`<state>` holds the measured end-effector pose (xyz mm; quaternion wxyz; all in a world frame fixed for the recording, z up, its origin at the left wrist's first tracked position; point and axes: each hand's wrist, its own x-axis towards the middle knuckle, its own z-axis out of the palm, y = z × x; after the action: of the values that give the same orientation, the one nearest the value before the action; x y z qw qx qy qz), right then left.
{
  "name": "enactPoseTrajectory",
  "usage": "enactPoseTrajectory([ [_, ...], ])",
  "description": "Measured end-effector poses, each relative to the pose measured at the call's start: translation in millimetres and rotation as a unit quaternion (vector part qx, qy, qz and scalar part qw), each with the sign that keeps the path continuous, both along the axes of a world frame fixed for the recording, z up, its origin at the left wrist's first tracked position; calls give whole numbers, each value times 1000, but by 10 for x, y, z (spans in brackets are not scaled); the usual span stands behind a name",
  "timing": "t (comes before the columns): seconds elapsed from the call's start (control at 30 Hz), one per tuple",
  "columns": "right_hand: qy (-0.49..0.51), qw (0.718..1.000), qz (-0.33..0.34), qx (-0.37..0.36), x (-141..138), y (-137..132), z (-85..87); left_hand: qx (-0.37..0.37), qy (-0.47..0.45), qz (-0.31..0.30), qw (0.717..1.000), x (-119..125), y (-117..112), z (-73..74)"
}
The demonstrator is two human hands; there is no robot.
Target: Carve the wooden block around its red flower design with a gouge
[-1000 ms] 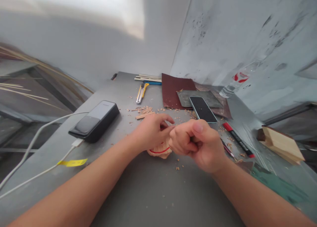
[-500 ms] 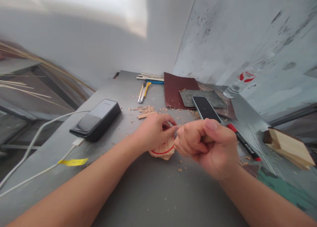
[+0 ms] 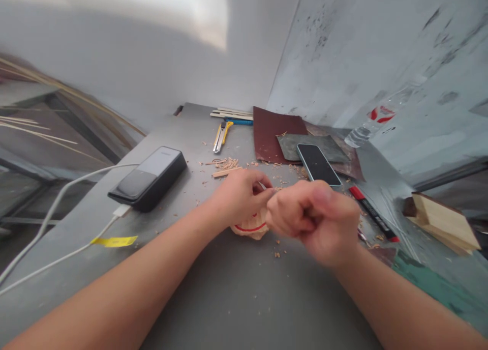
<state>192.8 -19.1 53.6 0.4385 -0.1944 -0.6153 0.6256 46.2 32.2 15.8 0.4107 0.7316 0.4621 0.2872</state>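
My left hand (image 3: 238,197) curls over a small pale wooden piece (image 3: 249,227) with a red line drawn around it and holds it down on the grey table (image 3: 229,289). My right hand (image 3: 314,220) is a blurred fist right beside it, knuckles against the left fingers. What the fist grips is hidden. Wood shavings (image 3: 224,166) lie scattered around and behind both hands.
A black power bank (image 3: 148,177) with a white cable sits at left. Behind lie a yellow utility knife (image 3: 220,136), sandpaper sheets (image 3: 272,134), a phone (image 3: 318,164), a red-capped marker (image 3: 371,212), a plastic bottle (image 3: 371,123) and wood blocks (image 3: 442,220).
My right fist has shifted slightly left and down against the wooden piece and is now motion-blurred. The left hand stays on the piece.
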Motion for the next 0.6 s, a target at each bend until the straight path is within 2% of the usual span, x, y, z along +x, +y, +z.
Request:
enactPoseTrajectory([
  [0.07, 38, 998, -7, -39, -5, 69, 16, -1, 3, 0, 1000, -3, -6, 27],
  [0.2, 61, 996, -8, -64, -4, 134, 32, 17, -6, 24, 1000, -10, 4, 17],
  [0.43, 87, 993, -16, -74, 23, 73, 18, 57, -103, 135, 984, 2, 35, -168],
  [0.6, 118, 990, -22, -78, -21, 11, -5, 59, -143, 196, 968, -33, 34, -154],
])
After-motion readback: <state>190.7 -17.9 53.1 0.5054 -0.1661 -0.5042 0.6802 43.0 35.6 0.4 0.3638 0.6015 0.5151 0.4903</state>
